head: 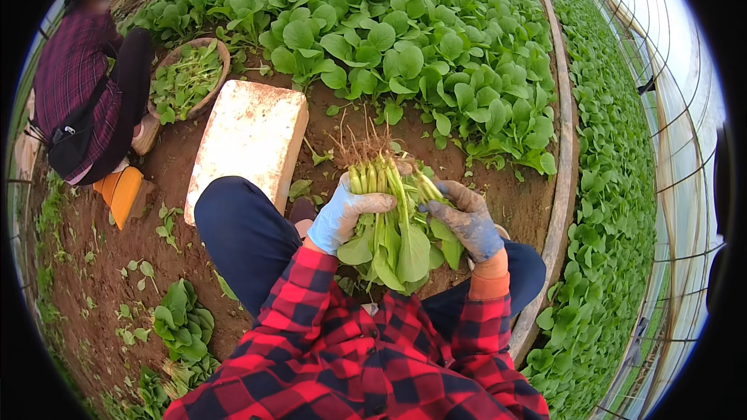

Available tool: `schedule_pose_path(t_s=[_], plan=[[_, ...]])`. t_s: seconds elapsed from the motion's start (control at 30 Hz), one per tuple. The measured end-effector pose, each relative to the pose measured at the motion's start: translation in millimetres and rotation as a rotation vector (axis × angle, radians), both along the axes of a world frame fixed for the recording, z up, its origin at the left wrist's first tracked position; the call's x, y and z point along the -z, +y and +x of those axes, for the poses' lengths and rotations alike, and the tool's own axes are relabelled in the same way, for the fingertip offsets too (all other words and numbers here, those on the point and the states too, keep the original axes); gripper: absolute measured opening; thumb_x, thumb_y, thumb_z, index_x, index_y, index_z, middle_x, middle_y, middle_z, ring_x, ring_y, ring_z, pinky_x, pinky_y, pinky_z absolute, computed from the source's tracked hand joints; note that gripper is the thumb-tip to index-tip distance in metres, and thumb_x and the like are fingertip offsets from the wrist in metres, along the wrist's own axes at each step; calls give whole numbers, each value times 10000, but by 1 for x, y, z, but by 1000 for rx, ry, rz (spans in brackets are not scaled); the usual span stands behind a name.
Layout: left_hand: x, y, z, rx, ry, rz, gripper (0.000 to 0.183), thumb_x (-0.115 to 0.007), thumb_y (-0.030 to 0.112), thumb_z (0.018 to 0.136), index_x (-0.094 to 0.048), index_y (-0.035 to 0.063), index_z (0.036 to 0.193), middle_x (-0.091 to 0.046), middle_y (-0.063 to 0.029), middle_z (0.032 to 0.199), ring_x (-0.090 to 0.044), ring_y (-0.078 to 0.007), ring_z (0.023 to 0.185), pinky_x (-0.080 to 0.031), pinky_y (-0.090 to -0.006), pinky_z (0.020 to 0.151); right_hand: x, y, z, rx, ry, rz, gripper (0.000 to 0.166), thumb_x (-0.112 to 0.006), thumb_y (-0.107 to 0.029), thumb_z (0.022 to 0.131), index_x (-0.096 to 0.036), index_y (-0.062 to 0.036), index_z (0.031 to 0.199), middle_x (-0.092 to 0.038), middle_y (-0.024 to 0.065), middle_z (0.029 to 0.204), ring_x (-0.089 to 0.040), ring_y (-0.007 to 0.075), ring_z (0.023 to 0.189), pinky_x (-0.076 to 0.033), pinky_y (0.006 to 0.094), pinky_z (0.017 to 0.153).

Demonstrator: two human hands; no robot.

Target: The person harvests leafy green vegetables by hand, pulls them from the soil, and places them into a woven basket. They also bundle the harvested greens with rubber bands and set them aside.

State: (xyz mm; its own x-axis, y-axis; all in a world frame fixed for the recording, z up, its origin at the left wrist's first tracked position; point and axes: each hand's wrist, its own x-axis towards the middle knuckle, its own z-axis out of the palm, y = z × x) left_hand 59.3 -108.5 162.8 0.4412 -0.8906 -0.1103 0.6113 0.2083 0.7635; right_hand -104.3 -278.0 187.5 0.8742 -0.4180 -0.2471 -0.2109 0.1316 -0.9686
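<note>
My left hand (349, 210), in a soiled light-blue glove, is closed around a bunch of leafy greens (388, 233). The roots point away from me and the broad leaves hang down toward my lap. Beside it, my right hand (467, 221), in a muddy blue-grey glove, pinches a smaller clump of greens (429, 186) between thumb and fingers. This clump lies against the right side of the bunch, and its leaves overlap the others. Both hands are above my lap, between my bent knees.
A whitish foam block (245, 134) lies left of my knee. Past it, a person (87, 81) sits near a round basket (219, 73) of greens. Growing greens (397, 41) fill the bed ahead. A wooden board (563, 99) edges the right side. Picked bunches (184, 321) lie at lower left.
</note>
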Motion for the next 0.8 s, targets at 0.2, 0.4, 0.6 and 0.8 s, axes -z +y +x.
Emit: schedule_pose_path(t_s=[0.2,0.4,0.6,0.8], plan=[[12,-10,-6,-187,-20,-6,419,-733,158,827,-608,19,1202,-672,-37,1057,-615,-121,955,-487,-295,884,-98,34,-13,13,21,-120,398,-675,-48,891,-585,26,1271,-667,56,1108,-631,125,960,-494,248,867],[17,-24,-21,-291,143,-112,406,-712,247,902,-578,52,1231,-648,-25,1110,-626,-135,973,-522,-304,854,-6,54,40,211,-167,-563,360,-675,-89,892,-626,-37,1245,-680,120,1104,-656,190,987,-493,309,883],[25,-22,-24,-366,110,-115,396,-723,210,891,-573,55,1223,-640,-16,1093,-605,-122,982,-500,-281,867,0,83,56,214,-132,-1234,397,-630,-4,869,-612,-46,1264,-643,157,1129,-638,309,1002,-497,370,882],[12,-16,-19,-361,250,-95,349,-592,263,932,-599,62,1217,-660,-19,1041,-623,-116,925,-511,-284,797,3,79,57,164,-180,-1064,602,-664,-46,818,-493,-84,1394,-642,130,1168,-620,326,997,-498,411,848]])
